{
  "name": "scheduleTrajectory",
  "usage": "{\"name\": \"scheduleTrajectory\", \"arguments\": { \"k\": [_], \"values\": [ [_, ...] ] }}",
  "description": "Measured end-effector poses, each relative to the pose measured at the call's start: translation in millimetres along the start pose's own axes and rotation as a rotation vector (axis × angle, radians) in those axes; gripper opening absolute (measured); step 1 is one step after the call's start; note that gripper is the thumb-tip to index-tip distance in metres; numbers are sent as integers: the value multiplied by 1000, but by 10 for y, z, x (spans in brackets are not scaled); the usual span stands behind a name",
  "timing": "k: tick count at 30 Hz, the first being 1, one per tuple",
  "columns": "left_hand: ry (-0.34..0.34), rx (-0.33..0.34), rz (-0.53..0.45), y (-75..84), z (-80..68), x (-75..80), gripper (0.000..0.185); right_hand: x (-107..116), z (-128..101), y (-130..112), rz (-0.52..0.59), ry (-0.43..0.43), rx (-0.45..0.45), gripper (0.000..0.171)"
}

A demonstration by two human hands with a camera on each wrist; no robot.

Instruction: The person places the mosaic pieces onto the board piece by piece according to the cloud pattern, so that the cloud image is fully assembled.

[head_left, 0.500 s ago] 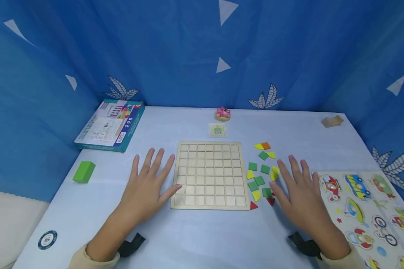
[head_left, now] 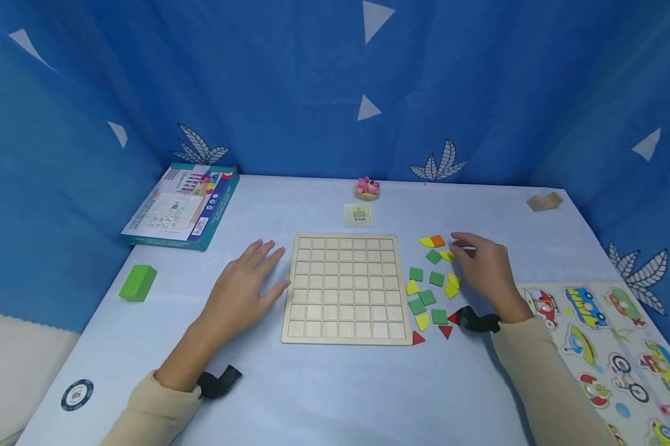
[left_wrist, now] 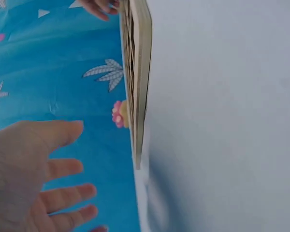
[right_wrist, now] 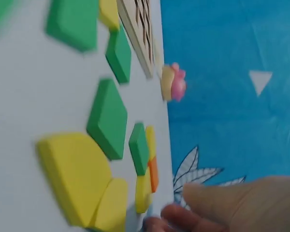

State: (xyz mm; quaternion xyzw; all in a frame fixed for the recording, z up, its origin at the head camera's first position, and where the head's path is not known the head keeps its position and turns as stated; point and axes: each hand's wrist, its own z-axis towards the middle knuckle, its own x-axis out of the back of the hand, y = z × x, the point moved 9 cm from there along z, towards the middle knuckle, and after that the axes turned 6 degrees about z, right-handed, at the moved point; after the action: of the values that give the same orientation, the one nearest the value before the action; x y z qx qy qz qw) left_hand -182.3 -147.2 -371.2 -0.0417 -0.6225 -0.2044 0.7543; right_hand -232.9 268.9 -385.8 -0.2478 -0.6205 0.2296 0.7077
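My left hand [head_left: 240,294] is at the left edge of a pale wooden grid board [head_left: 346,288], fingers spread and relaxed; the left wrist view has its thumb and fingers [left_wrist: 63,195] apart from the board. My right hand [head_left: 485,269] is over the right side of a group of flat pieces, thumb and forefinger parted and bent, with no piece visible between them. Closest to its fingertips are a yellow quarter-round piece [head_left: 446,255] and an orange square [head_left: 437,241]. Several green squares [head_left: 437,279], more yellow pieces [right_wrist: 77,174] and red triangles [head_left: 445,332] lie near the board.
Behind the board are a small pattern card [head_left: 359,215] and a pink figurine [head_left: 367,188]. A boxed set [head_left: 180,207] and a green block [head_left: 138,283] occupy the left. On the right lie a picture puzzle board [head_left: 602,347] and a brown curved piece [head_left: 545,201].
My right hand has moved forward and slightly left from beside the pieces, its fingers going from spread to bent. The left hand has shifted slightly left, its fingers less spread.
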Motion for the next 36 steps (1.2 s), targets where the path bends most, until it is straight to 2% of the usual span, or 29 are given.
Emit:
{"name": "scheduleTrajectory", "arguments": {
  "k": [4, 7, 10, 12, 15, 18, 32, 36],
  "values": [
    [58, 64, -285, -204, 41, -51, 48, -100, 203, 154, 19, -83, -63, 41],
    [60, 137, -462, -406, 61, -152, 41, -198, 299, 232, 23, -170, -85, 42],
    [6, 184, -557, -535, 59, -287, 41, -264, 358, 314, 22, -224, -75, 44],
    [-52, 179, -590, -543, 53, -368, 43, -272, 387, 349, 21, -230, -54, 45],
    [-133, 134, -594, -476, 46, -461, 46, -265, 422, 382, 30, -235, -34, 46],
    [-174, 100, -570, -416, 36, -510, 50, -276, 451, 401, 39, -252, -36, 45],
    [-216, 82, -496, -398, 0, -589, 56, -285, 448, 378, 16, -231, -75, 51],
    [-228, 65, -444, -366, 2, -599, 55, -277, 440, 359, -6, -209, -42, 49]
  ]
}}
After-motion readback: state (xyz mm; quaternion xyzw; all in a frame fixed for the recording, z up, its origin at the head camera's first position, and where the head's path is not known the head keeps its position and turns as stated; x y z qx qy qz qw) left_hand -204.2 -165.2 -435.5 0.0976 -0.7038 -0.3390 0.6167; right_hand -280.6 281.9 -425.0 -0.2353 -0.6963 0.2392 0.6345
